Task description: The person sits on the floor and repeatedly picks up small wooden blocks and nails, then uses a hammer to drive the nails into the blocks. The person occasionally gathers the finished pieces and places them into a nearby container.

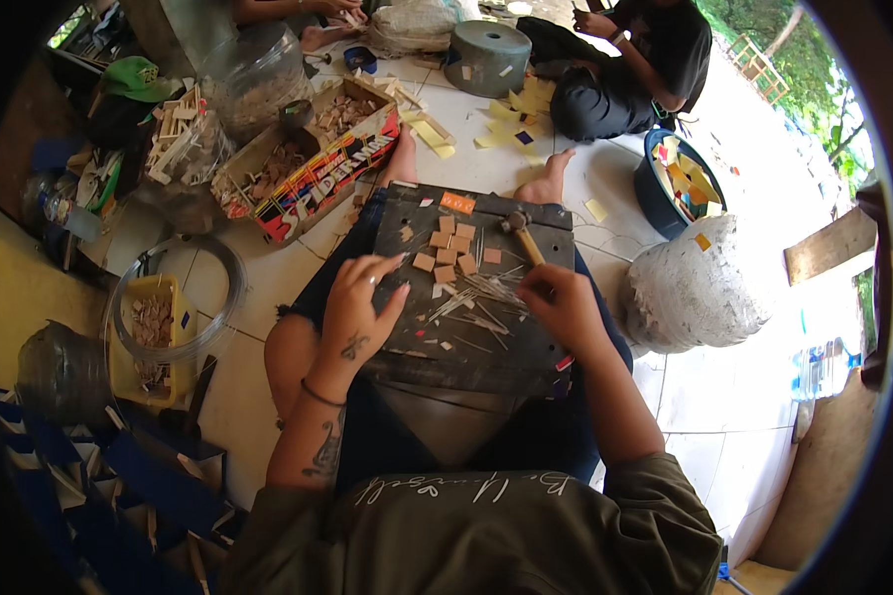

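A dark, worn board [422, 347] lies across my lap. On it are several small square wooden tiles [446, 256] and a loose spread of thin wire pieces [481, 297]. My left hand [355, 302] is over the board's left edge, fingers stretched toward the tiles, thumb apart, nothing in it. My right hand [571, 305] is at the board's right side with its fingers curled together by the wire pieces. Whatever its fingertips hold, if anything, is hidden. A hammer [528, 241] with a wooden handle lies just beyond it, its handle running down to that hand.
Left are a printed cardboard box [313, 188] of wood pieces, a yellow bin [179, 367] and a wire coil [233, 283]. Right are a dark tub [655, 203] of yellow pieces and a stuffed plastic sack [700, 288]. Another person [655, 59] sits far right; another's hands show far left.
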Motion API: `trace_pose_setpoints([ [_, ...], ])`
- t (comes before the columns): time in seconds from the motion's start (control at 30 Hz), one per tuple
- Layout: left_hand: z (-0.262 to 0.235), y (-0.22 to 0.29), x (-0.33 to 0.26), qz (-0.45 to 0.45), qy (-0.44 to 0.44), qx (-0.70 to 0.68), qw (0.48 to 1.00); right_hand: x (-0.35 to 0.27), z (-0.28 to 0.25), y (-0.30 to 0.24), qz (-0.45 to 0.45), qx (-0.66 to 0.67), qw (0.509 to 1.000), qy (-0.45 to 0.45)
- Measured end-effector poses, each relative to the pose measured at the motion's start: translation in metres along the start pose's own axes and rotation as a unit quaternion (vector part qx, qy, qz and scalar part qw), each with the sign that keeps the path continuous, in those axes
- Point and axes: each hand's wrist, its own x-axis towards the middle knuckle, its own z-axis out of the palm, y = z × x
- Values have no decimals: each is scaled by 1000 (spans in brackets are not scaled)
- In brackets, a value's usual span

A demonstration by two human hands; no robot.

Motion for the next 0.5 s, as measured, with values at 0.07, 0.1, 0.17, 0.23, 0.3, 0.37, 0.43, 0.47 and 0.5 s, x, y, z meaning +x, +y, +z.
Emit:
trace_pose_setpoints([
  [0.07,4,-1,16,60,34,49,996,-3,6,2,51,95,993,43],
  [0.1,8,-1,27,72,32,57,995,-3,10,2,49,164,983,61],
  [0.17,19,-1,49,108,38,71,991,-1,19,2,84,304,944,97],
  [0.23,28,0,62,48,-26,126,991,-10,25,-2,80,371,918,114],
  [0.3,36,1,71,24,-55,157,986,-14,27,-4,99,419,895,116],
  [0.37,44,4,74,20,-60,161,985,-18,26,-5,108,442,885,99],
  [0.43,48,6,76,38,-49,139,988,-19,24,-4,129,475,866,90],
  [0.47,48,6,79,33,-57,120,991,-20,23,-3,128,495,855,83],
  [0.5,46,7,81,27,-65,102,992,-20,23,-3,131,503,849,93],
])
